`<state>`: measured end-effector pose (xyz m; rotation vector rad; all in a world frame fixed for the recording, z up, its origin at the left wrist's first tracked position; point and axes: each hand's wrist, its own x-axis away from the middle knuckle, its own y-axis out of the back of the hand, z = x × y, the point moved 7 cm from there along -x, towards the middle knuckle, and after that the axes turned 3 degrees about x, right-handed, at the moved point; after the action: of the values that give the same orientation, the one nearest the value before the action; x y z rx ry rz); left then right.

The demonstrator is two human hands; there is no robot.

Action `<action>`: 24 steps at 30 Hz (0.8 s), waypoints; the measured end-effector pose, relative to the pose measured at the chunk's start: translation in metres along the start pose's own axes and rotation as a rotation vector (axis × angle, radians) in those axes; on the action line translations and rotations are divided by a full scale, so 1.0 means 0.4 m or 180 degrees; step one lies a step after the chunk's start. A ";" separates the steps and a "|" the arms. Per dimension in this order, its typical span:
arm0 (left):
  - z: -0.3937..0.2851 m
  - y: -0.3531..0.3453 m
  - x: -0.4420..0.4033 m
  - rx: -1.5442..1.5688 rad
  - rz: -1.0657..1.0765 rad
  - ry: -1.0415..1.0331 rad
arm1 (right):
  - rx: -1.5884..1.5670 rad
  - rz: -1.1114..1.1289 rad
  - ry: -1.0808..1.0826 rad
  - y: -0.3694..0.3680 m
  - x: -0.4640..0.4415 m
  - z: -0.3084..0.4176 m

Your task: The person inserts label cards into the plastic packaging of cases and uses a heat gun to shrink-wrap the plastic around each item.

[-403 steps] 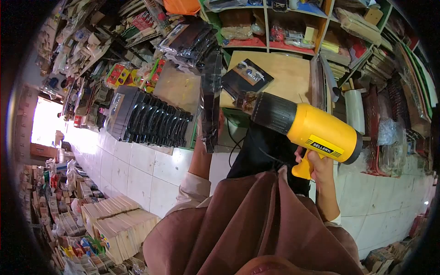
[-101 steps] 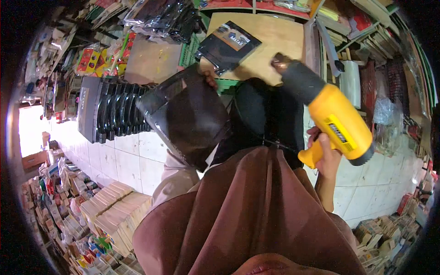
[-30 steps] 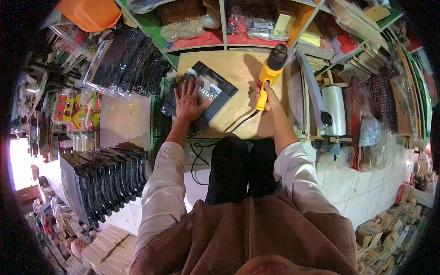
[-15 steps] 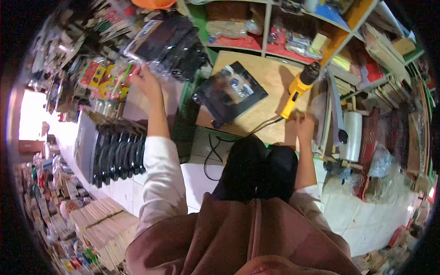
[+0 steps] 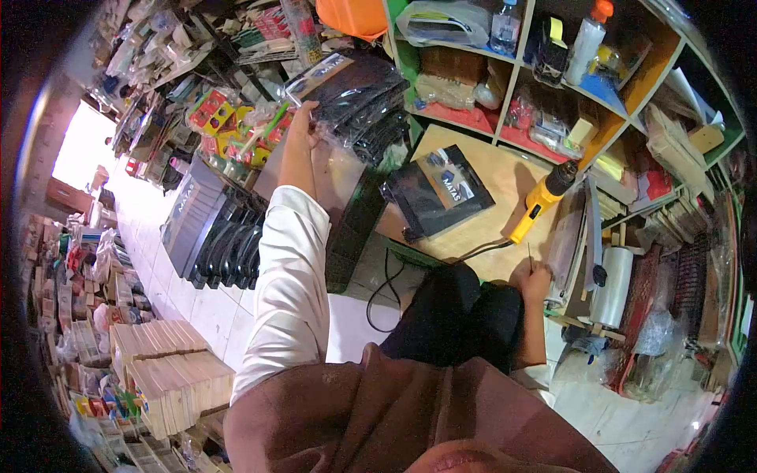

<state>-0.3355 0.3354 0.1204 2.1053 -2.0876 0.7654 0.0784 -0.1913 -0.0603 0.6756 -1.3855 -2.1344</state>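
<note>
My left hand (image 5: 303, 130) reaches to the near edge of a pile of black packages in clear plastic (image 5: 351, 102), its fingers closed at the edge of the top package. My right hand (image 5: 535, 281) is closed around a thin, pointed stick-like thing (image 5: 530, 251) at the front right of the wooden board (image 5: 505, 169); its kind is too small to tell. On the board lies a black plastic-wrapped package marked MATAS (image 5: 441, 193). To its right, a yellow corded heat gun (image 5: 534, 211) lies with its black nozzle pointing away from me.
Shelves (image 5: 512, 94) with bottles and bags stand behind the board. A stack of black cases (image 5: 225, 236) is on the left, with bundled wooden pieces (image 5: 169, 374) below. A roll of clear film (image 5: 612, 288) stands at the right. A black cord (image 5: 377, 296) hangs near my knees.
The camera view has turned, so the scene sits lower and further right. My left hand is now closer against the pile of packages. My right hand remains near the board's front right.
</note>
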 end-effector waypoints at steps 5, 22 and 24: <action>-0.018 -0.037 0.020 0.0620 0.0207 -0.0414 | -0.0433 -0.0255 0.0051 0.104 0.045 0.027; 0.572 0.149 0.911 0.0283 0.0846 0.1266 | -0.3651 0.1527 -0.0371 0.356 0.204 0.327; 0.635 0.148 1.017 0.0025 0.1119 0.1735 | -0.3748 0.1920 -0.0911 0.314 0.283 0.278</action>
<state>-0.3401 -0.1418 0.0436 1.3231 -2.1338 1.2193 -0.0606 -0.2343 0.0803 -0.4617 -0.1761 -2.0752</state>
